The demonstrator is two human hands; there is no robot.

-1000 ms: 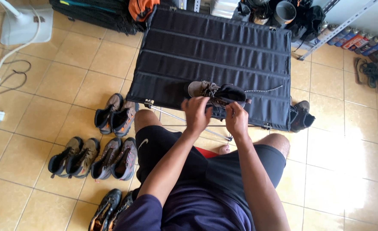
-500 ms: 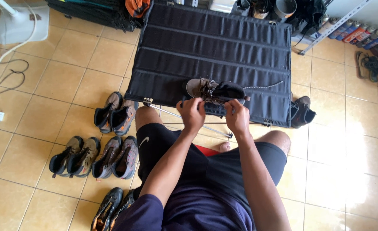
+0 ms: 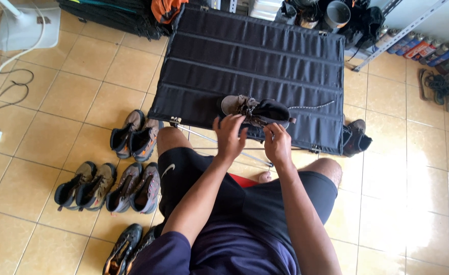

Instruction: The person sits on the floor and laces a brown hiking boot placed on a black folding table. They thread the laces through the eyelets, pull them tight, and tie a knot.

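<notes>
Both hands pinch the laces of a dark boot (image 3: 257, 112) lying on the black table (image 3: 244, 56): left hand (image 3: 230, 136), right hand (image 3: 277, 145). Far beyond the right hand stand colourful bottles (image 3: 417, 48) (labels too small).

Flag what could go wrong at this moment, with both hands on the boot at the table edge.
1. The dark lace-up hiking boot lies near the front edge of the black fabric folding table; a tug from the left hand or right hand might drag it off.
2. Its loose speckled lace trails across the table and could snag.
</notes>
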